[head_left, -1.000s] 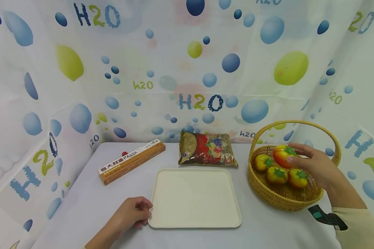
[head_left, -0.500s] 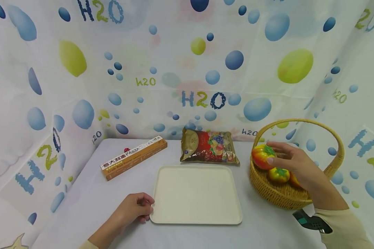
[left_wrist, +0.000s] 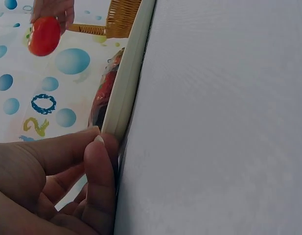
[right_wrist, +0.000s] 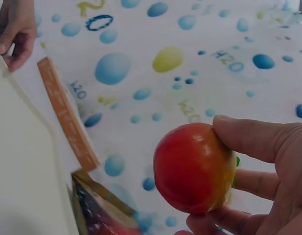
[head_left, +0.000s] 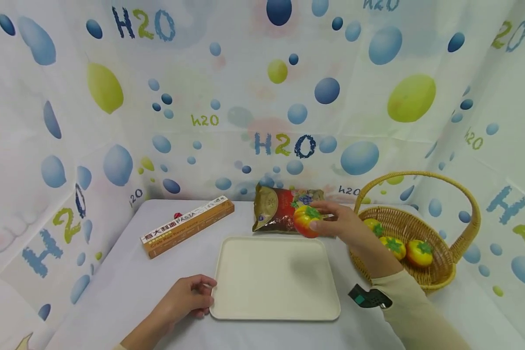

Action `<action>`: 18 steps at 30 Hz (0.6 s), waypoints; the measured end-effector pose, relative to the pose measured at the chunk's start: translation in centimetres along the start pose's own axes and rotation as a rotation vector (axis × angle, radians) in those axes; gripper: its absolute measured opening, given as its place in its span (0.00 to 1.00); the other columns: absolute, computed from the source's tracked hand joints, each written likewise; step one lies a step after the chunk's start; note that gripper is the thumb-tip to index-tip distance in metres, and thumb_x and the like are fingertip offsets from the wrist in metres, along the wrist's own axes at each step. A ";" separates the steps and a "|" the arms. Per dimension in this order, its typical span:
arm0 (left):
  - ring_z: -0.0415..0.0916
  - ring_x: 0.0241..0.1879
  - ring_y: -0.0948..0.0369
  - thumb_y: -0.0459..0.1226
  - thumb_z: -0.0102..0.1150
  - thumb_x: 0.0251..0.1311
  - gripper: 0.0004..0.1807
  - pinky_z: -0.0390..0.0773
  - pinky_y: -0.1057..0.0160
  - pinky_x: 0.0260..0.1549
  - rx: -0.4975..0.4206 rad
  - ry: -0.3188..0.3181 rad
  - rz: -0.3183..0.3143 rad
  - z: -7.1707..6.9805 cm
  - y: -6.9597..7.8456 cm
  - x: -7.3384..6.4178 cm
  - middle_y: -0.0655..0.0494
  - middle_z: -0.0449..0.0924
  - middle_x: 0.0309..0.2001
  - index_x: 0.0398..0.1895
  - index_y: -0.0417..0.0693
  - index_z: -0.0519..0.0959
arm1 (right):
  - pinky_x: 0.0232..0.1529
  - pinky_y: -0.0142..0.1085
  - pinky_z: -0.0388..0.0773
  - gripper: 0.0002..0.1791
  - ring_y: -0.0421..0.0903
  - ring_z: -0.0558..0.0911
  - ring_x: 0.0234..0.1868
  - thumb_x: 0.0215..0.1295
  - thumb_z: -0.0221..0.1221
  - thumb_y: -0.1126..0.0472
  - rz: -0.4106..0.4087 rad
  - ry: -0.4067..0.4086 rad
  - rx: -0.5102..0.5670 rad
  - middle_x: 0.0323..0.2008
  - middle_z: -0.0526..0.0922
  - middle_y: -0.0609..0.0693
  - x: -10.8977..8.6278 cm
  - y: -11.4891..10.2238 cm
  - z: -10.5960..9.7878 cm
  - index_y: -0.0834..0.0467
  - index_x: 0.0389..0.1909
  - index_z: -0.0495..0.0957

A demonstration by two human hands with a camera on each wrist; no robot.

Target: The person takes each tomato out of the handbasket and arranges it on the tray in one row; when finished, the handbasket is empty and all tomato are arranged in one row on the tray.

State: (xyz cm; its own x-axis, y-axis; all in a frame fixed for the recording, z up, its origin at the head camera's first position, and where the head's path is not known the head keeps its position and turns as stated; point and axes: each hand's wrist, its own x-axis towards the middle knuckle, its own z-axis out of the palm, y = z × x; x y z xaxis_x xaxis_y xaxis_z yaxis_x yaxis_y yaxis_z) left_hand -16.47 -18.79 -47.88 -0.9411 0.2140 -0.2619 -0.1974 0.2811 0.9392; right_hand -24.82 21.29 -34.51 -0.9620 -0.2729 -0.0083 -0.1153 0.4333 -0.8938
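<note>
In the head view my right hand (head_left: 347,227) holds a red-and-yellow persimmon (head_left: 304,221) with a green leafy top, up above the far right part of a cream tray (head_left: 273,279). Thumb and fingers grip the persimmon's sides, as the right wrist view shows with its red underside (right_wrist: 187,169). My left hand (head_left: 184,297) pinches the tray's left edge near the front corner; the left wrist view has thumb and forefinger at the rim (left_wrist: 122,93). Several similar persimmons (head_left: 419,253) lie in a wicker basket (head_left: 447,271) at the right, partly hidden by my right forearm.
Behind the tray lies a shiny red-and-gold food bag (head_left: 269,210), partly covered by the persimmon and right hand. A long pasta box (head_left: 190,227) lies slanted at the back left. The basket's tall handle (head_left: 472,218) arches up. A patterned curtain surrounds the table.
My right hand has carried the persimmon left, out from over the basket to above the tray's far right part. The left hand stays at the tray's edge.
</note>
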 end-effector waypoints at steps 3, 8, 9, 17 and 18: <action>0.80 0.30 0.58 0.28 0.72 0.53 0.25 0.83 0.60 0.27 0.022 0.006 -0.005 -0.1 -0.2 0.1 0.50 0.78 0.39 0.56 0.35 0.78 | 0.56 0.48 0.80 0.36 0.54 0.78 0.55 0.63 0.69 0.50 0.000 -0.048 0.028 0.62 0.77 0.59 1.4 0.1 2.1 0.53 0.71 0.71; 0.78 0.33 0.58 0.29 0.73 0.51 0.27 0.82 0.58 0.28 0.068 0.004 -0.004 -0.3 -0.3 0.2 0.51 0.79 0.42 0.57 0.37 0.79 | 0.57 0.50 0.80 0.34 0.54 0.79 0.55 0.62 0.70 0.52 0.000 -0.068 0.060 0.59 0.79 0.57 3.5 -0.3 5.2 0.52 0.69 0.73; 0.78 0.33 0.58 0.29 0.74 0.51 0.27 0.82 0.59 0.28 0.076 0.004 -0.004 -0.3 -0.4 0.2 0.51 0.79 0.42 0.57 0.38 0.79 | 0.56 0.50 0.81 0.33 0.54 0.79 0.55 0.62 0.70 0.52 -0.001 -0.062 0.057 0.59 0.79 0.57 3.9 -0.5 5.7 0.52 0.68 0.74; 0.77 0.32 0.58 0.29 0.74 0.49 0.27 0.82 0.60 0.27 0.097 0.017 -0.021 -0.3 -0.1 0.3 0.51 0.79 0.41 0.56 0.39 0.80 | 0.51 0.47 0.82 0.30 0.53 0.77 0.55 0.59 0.72 0.53 0.026 -0.068 0.035 0.57 0.79 0.53 6.1 -1.1 9.8 0.50 0.64 0.77; 0.77 0.32 0.58 0.29 0.74 0.49 0.27 0.82 0.59 0.27 0.099 0.022 -0.031 -0.3 0.0 0.3 0.51 0.79 0.41 0.56 0.39 0.80 | 0.51 0.47 0.81 0.30 0.53 0.77 0.55 0.60 0.72 0.53 0.032 -0.079 0.029 0.57 0.79 0.53 6.3 -1.1 10.3 0.50 0.64 0.77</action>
State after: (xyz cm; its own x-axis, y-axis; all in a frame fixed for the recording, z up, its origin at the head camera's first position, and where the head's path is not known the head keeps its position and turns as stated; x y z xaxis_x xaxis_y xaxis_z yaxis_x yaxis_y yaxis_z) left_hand -16.80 -19.04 -47.92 -0.9411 0.1834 -0.2840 -0.1991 0.3783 0.9040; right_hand -28.21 10.22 -38.25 -0.9426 -0.3263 -0.0714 -0.0760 0.4178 -0.9053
